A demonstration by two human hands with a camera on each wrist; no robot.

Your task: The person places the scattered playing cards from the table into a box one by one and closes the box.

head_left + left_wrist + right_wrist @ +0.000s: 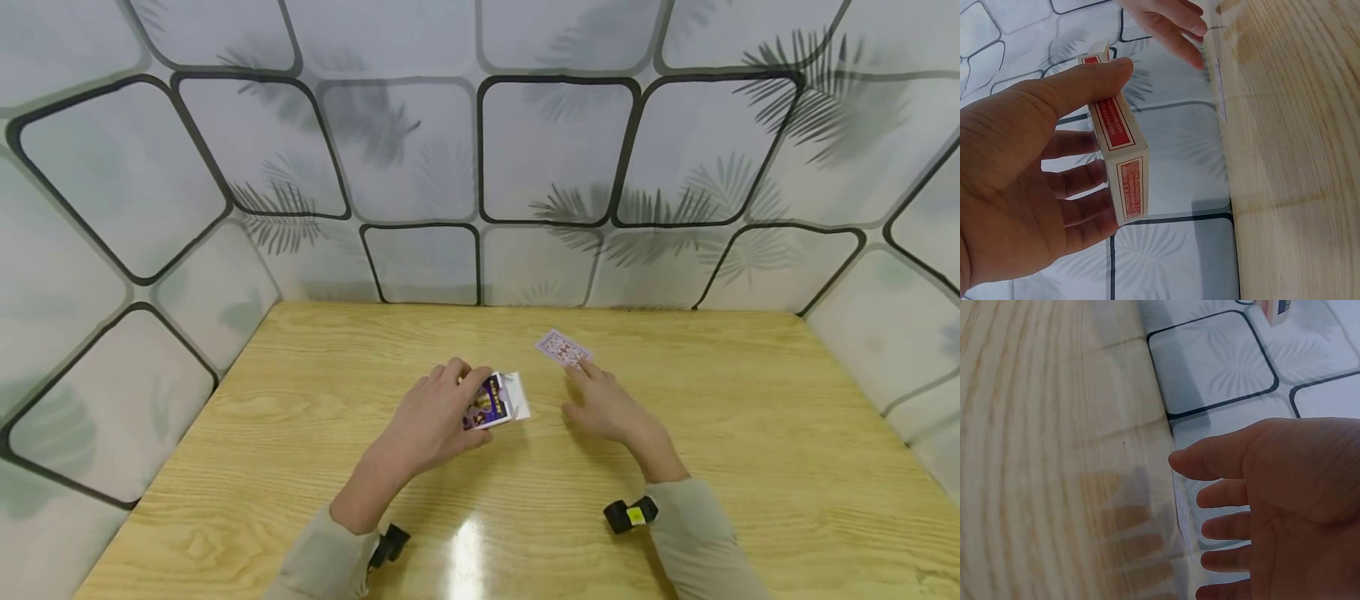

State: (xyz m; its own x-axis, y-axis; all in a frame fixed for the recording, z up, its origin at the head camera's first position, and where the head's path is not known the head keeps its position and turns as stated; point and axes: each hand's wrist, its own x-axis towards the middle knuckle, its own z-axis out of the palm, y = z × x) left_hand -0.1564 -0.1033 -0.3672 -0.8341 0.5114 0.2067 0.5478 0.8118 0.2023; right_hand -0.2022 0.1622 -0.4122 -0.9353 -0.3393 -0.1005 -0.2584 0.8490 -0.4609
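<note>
My left hand [429, 421] holds a playing card box [491, 402] above the table, its purple and yellow face up and a white end flap [518, 395] sticking out toward the right. In the left wrist view, the thumb presses one red-and-white edge of the box [1114, 125] while the fingers support the other side. A playing card [561, 346] with a patterned red and white back lies on the table. Over its near corner reaches my right hand [611, 410], fingertips overlapping the card. The right wrist view has those fingers [1225, 526] extended and spread, with the card [1180, 509] edge-on beyond them.
The wooden table [300, 500] ends at a pale curtain [420, 167] with dark rounded frames and leaf prints. That curtain also stands along the left and right sides. Each wrist wears a small black camera [630, 515].
</note>
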